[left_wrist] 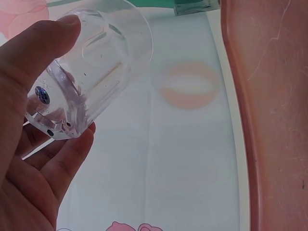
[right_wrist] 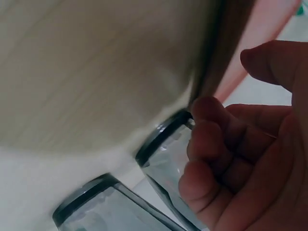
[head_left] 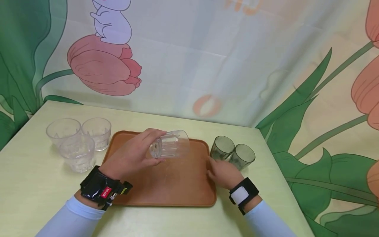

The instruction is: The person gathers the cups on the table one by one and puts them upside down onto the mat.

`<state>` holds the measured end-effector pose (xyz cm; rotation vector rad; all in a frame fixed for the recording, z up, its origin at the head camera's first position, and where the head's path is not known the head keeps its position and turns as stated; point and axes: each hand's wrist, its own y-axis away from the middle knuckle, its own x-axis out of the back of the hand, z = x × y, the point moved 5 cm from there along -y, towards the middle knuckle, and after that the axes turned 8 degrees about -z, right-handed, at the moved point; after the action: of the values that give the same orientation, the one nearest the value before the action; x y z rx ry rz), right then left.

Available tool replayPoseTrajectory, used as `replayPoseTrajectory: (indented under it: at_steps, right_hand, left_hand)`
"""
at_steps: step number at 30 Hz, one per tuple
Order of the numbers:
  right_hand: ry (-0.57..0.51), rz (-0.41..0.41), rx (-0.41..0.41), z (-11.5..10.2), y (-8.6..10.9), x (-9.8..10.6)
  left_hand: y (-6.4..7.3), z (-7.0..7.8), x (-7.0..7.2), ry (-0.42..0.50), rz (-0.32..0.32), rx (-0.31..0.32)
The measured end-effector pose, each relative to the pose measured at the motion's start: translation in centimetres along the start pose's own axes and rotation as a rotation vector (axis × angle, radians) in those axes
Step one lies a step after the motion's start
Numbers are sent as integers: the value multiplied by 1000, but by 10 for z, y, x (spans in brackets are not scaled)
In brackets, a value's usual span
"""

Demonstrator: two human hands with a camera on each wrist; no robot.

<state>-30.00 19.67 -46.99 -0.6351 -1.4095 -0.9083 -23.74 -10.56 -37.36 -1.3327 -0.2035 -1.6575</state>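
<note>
My left hand (head_left: 134, 151) grips a clear tumbler (head_left: 174, 144) by its base end, above the brown tray (head_left: 165, 184). The tumbler lies on its side in the air, mouth pointing right. In the left wrist view its base (left_wrist: 43, 96) sits between thumb and fingers. At the tray's right rim is my right hand (head_left: 223, 172), fingers loosely curled and thumb apart from them; the right wrist view shows the fingertips (right_wrist: 207, 108) right by the tray's edge. Just beyond it stand two smoky grey glasses (head_left: 223, 146), upright and side by side; the hand partly covers them.
Three clear tumblers (head_left: 78, 154) stand upright in a cluster on the pale table (head_left: 26, 184), left of the tray. A printed curtain (head_left: 177, 65) with flowers hangs behind the table and along its right side.
</note>
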Motion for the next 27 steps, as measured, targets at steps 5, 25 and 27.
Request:
replayPoseTrajectory:
  at_steps: [5, 25, 27]
  right_hand:
    - [187, 35, 35, -3, -5, -14]
    - [351, 72, 11, -14, -1, -31]
    - [383, 102, 20, -19, -2, -29]
  left_hand:
    - [1, -2, 2, -6, -4, -2]
    - [1, -6, 4, 11, -6, 19]
    - [2, -8, 5, 9, -9, 30]
